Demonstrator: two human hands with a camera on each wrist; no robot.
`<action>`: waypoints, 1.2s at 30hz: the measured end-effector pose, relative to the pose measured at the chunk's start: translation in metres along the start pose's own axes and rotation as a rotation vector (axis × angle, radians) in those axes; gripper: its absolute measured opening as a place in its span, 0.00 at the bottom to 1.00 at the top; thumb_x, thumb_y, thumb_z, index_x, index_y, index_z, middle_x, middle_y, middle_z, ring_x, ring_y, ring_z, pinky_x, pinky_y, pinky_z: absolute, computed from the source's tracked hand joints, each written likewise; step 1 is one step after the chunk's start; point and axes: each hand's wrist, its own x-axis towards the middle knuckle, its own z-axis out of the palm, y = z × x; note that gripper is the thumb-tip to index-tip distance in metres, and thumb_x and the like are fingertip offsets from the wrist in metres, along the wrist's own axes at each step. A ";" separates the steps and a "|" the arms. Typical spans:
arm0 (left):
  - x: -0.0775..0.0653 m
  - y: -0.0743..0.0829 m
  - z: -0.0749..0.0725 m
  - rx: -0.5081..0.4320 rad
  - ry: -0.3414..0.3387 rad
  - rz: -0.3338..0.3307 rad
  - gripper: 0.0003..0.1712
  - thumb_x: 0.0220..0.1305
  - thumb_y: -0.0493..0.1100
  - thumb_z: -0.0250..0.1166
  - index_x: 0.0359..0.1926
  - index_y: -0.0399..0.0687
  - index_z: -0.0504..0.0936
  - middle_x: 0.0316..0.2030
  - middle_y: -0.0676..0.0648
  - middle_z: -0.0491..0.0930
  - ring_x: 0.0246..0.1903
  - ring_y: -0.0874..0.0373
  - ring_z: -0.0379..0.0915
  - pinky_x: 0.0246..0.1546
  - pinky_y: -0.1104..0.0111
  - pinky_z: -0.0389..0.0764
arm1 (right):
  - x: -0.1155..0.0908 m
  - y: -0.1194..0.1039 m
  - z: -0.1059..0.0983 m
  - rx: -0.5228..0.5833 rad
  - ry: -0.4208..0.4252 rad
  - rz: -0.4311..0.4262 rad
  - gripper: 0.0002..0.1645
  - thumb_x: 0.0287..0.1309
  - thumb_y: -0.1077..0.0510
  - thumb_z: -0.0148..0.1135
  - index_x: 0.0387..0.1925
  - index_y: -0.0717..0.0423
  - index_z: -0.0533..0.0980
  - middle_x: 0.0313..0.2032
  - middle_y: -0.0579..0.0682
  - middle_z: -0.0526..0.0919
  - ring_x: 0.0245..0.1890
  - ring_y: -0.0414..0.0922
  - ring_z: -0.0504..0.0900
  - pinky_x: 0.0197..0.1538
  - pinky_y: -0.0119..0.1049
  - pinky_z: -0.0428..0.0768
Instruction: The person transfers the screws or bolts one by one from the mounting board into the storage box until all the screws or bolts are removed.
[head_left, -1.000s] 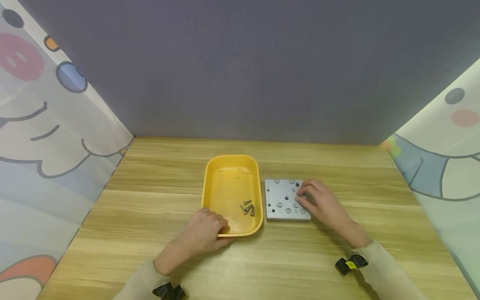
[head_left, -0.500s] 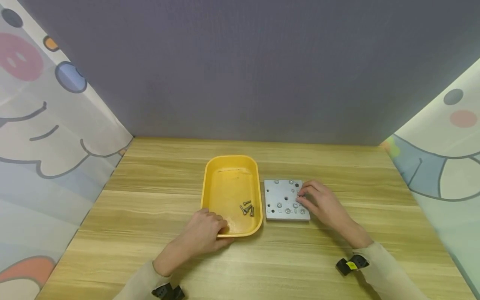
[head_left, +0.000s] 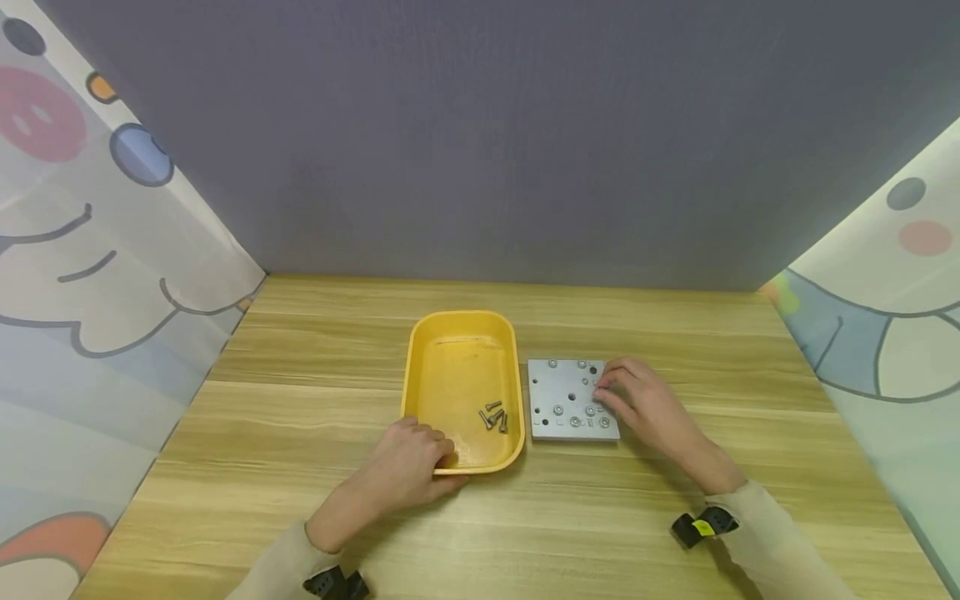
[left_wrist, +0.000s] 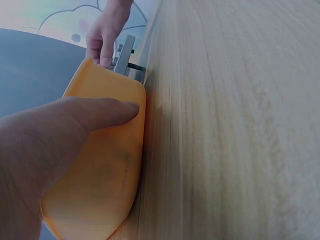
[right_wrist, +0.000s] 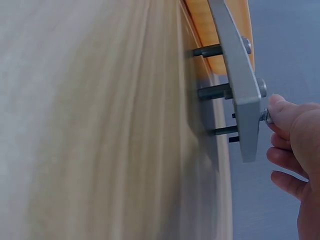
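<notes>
My left hand (head_left: 401,462) grips the near left corner of a yellow plastic tray (head_left: 450,375), the thumb outside its wall and the other fingers over the rim. Several loose screws (head_left: 495,415) lie on the tray's floor near its right side. To the right of the tray is a square grey metal plate (head_left: 551,392) with holes and several screws set in it. Over the plate's right side, my right hand (head_left: 648,408) pinches a screw (right_wrist: 265,116) between thumb and index finger. In the right wrist view, that screw's threads show between the fingertips and the plate's upper face.
Shanks of the set screws (right_wrist: 214,92) stick out below the plate and hold it up off the wooden table (head_left: 337,333). A dark grey panel (head_left: 495,150) stands along the back. Cartoon-printed curtains flank the table left (head_left: 90,350) and right (head_left: 892,333).
Both hands, the tray and the plate keep their places. Only a very slight shift shows in the right hand's fingertips at the screw.
</notes>
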 end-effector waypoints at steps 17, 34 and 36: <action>0.000 0.000 -0.002 -0.006 -0.032 -0.011 0.26 0.59 0.68 0.69 0.19 0.63 0.69 0.17 0.65 0.65 0.18 0.70 0.56 0.29 0.71 0.63 | 0.018 -0.008 -0.006 -0.003 -0.020 -0.016 0.11 0.57 0.61 0.73 0.41 0.61 0.82 0.46 0.56 0.84 0.48 0.53 0.83 0.55 0.52 0.80; 0.001 0.001 -0.003 -0.007 -0.040 -0.013 0.26 0.60 0.69 0.68 0.19 0.63 0.69 0.17 0.66 0.64 0.19 0.70 0.56 0.28 0.71 0.62 | 0.046 -0.029 -0.004 -0.025 -0.097 -0.059 0.11 0.60 0.57 0.74 0.39 0.59 0.82 0.46 0.54 0.84 0.48 0.51 0.83 0.55 0.50 0.80; 0.001 0.001 -0.002 -0.003 -0.040 -0.013 0.26 0.60 0.69 0.68 0.19 0.63 0.69 0.17 0.66 0.65 0.19 0.70 0.56 0.29 0.72 0.62 | 0.049 -0.031 -0.004 -0.027 -0.113 -0.068 0.11 0.61 0.56 0.73 0.39 0.59 0.82 0.47 0.54 0.84 0.49 0.51 0.83 0.56 0.50 0.80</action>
